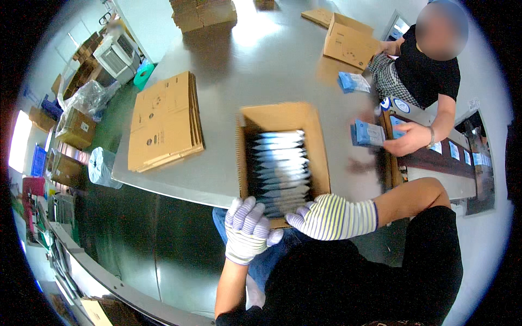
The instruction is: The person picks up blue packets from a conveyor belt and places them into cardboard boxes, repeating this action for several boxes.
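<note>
"Where's the carton?"

"The open cardboard carton (277,111) is on the near edge of the counter (217,125), directly before the person. A row of blue-and-white packets (280,171) stands packed inside, running from the far end to the near one."

"And the hands?"

"Both wear striped knit gloves. The left hand (247,228) is at the carton's near left corner, its fingers bent and close together. The right hand (326,217) is at the near right corner, fingers curled in by the rim, next to the nearest packets."

"Are they gripping it?"

"I cannot tell for either hand; the fingertips are partly hidden."

"What else is on the counter?"

"To the left, a stack of flattened cartons (163,122), well apart from the open one. To the right, one packet bundle (368,133), with another bundle (353,82) beyond it. Past that is a second open carton (350,46), tilted, beside a co-worker in a black top (435,76)."

"Is the co-worker busy?"

"The co-worker's hand (410,140) is just beside the nearer bundle, by a dark belt (443,163) carrying more packets."
</note>
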A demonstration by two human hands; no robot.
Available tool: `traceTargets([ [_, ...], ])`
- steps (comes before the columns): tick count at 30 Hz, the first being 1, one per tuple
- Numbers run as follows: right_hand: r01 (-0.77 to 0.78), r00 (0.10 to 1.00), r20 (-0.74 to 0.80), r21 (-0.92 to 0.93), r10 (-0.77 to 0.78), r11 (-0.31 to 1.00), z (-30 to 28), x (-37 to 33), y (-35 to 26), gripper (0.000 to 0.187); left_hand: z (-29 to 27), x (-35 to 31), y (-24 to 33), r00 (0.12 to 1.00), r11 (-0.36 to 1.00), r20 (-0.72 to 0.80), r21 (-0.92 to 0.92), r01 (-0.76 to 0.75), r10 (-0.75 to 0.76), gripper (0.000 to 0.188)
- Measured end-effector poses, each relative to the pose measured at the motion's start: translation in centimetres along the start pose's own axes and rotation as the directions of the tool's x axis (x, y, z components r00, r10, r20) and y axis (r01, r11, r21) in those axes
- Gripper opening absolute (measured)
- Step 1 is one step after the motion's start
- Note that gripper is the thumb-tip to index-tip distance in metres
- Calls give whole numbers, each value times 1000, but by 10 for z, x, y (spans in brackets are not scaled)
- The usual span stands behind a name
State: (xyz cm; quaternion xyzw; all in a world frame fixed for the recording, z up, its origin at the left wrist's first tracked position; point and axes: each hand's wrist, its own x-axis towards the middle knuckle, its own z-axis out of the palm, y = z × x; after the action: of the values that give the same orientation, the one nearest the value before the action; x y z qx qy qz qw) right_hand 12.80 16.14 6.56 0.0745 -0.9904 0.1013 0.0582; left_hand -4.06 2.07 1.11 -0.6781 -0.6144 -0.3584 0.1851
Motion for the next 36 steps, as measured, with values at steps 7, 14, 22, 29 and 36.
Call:
traceTargets([
  [7, -568, 814, -256, -539, 521, 622, -31, 86, 174, 41, 2, 7, -14, 969, 974, -148, 79, 213, -200, 47],
  [14, -702, 710, -232, -305, 665, 644, 19, 135, 246, 73, 13, -23, -12, 914, 907, 107, 216, 362, -390, 38],
  [22, -372, 409, -193, 857, 892, 356, 145, 112, 135, 56, 62, -3, 20, 921, 915, 205, -168, 368, -332, 25],
  [29, 330, 476, 186, 868, 859, -371, 115, 97, 78, 36, 85, -7, 39, 857, 767, 56, -420, 486, -512, 33],
  [36, 446, 464, 151, 812, 873, -377, 88, 104, 68, 27, 68, 2, 36, 937, 936, -29, 31, 350, -349, 20],
])
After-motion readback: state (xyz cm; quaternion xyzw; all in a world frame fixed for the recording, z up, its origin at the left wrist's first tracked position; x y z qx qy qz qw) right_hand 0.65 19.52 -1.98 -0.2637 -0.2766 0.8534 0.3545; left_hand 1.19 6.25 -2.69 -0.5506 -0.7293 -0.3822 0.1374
